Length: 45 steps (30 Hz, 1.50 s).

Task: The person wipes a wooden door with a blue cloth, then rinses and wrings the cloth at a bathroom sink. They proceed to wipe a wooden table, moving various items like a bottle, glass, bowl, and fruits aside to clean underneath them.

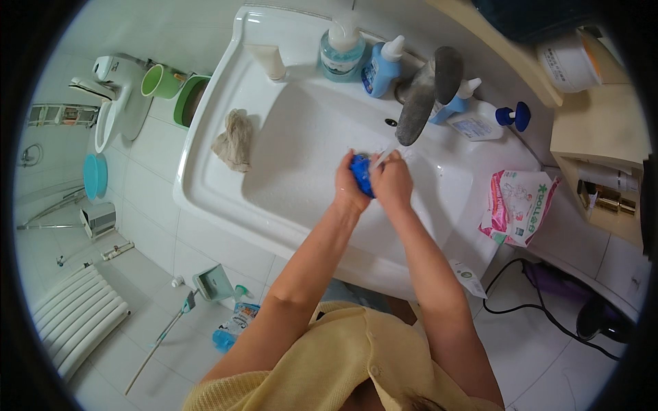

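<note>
Both hands are together over the basin of a white ceramic sink, under the running stream from a grey faucet. My left hand cups a small blue object from its left side. What the object is cannot be made out, since the fingers cover much of it. Against its right side presses my right hand, with the fingers bent and the water falling onto them. A crumpled beige cloth lies on the left ledge of the sink.
Along the back rim stand a white tube, a clear-blue pump bottle, a blue bottle and a white pump bottle. A pink-and-white washing powder bag rests on the right. A beige shelf juts in at right.
</note>
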{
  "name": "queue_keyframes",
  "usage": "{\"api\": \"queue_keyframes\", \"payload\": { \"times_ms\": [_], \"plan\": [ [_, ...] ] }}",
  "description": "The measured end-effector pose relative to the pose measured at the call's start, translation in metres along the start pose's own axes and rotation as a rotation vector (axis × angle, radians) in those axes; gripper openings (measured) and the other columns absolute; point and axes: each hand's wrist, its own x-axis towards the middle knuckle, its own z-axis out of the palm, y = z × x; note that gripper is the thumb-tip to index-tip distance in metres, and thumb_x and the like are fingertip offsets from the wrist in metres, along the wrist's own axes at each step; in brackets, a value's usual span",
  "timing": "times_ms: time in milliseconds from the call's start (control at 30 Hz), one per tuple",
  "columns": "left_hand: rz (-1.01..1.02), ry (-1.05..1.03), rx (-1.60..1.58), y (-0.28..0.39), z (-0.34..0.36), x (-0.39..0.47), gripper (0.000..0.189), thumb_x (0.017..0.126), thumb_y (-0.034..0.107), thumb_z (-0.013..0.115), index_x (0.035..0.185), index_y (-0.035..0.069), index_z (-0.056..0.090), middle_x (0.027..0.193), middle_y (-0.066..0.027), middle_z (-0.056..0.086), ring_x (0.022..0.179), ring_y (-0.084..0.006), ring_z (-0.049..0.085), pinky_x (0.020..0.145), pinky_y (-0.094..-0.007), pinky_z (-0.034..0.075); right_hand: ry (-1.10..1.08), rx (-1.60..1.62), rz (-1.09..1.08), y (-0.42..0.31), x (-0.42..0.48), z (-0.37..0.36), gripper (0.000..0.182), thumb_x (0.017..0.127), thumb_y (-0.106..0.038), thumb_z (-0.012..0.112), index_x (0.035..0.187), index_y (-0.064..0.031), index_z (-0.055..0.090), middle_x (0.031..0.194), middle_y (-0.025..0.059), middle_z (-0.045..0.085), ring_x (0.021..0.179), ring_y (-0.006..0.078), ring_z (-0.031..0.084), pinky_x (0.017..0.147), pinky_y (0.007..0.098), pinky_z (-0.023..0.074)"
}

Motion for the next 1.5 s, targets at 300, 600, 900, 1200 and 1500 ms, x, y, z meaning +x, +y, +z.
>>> {"api": "queue_keyframes", "payload": {
  "times_ms": [300, 600, 900, 1200, 1500],
  "plan": [
    [0.104, -0.039, 0.254, -0.02, -0.016, 0.02, 0.03, 0.102, 0.032, 0.044, 0.104, 0.007, 0.061, 0.097, -0.009, 0.064, 0.087, -0.0234, 0.062, 0.077, -0.0385, 0.053, 0.094, 0.114, 0.047, 0.003, 0.015, 0.009, 0.033, 0.096, -0.036, 0.054, 0.087, -0.0069, 0.066, 0.102, 0.021, 0.065, 0.092, 0.0428, 0.064, 0.078, 0.051, 0.052],
    [0.029, -0.078, 0.246, -0.005, -0.002, -0.008, 0.036, 0.101, 0.034, 0.039, 0.108, 0.006, 0.061, 0.098, -0.0088, 0.066, 0.088, -0.0241, 0.064, 0.081, -0.0399, 0.054, -0.19, -0.051, 0.037, -0.023, 0.013, -0.014, 0.042, 0.098, -0.044, 0.049, 0.107, -0.0047, 0.059, 0.095, 0.0239, 0.067, 0.086, 0.0449, 0.066, 0.074, 0.0531, 0.052],
    [0.006, -0.173, 0.219, 0.026, -0.025, -0.028, 0.037, 0.096, 0.032, 0.051, 0.114, 0.001, 0.061, 0.11, -0.0139, 0.068, 0.101, -0.0303, 0.065, 0.096, -0.0433, 0.051, -0.128, -0.07, 0.124, -0.012, 0.023, -0.034, 0.03, 0.098, -0.034, 0.05, 0.107, -0.0163, 0.073, 0.087, 0.0152, 0.072, 0.083, 0.0356, 0.069, 0.071, 0.0467, 0.0544],
    [-0.299, -0.539, 0.186, 0.028, -0.05, 0.023, 0.033, 0.097, 0.043, 0.055, 0.107, 0.012, 0.059, 0.093, -0.0045, 0.065, 0.071, -0.0193, 0.063, 0.057, -0.0321, 0.054, -0.166, 0.275, -0.231, -0.059, -0.076, -0.032, 0.025, 0.089, -0.029, 0.065, 0.1, -0.0065, 0.068, 0.105, 0.015, 0.063, 0.101, 0.0362, 0.063, 0.082, 0.0461, 0.0531],
    [0.062, -0.2, 0.023, 0.028, -0.027, 0.025, 0.029, 0.093, 0.043, 0.062, 0.08, 0.018, 0.058, 0.073, -0.0006, 0.059, 0.067, -0.0182, 0.057, 0.061, -0.0356, 0.05, -0.061, 0.258, -0.371, -0.038, -0.052, -0.013, 0.035, 0.097, -0.038, 0.048, 0.094, -0.0071, 0.065, 0.102, 0.019, 0.063, 0.094, 0.0394, 0.064, 0.078, 0.0499, 0.0518]
  ]
}}
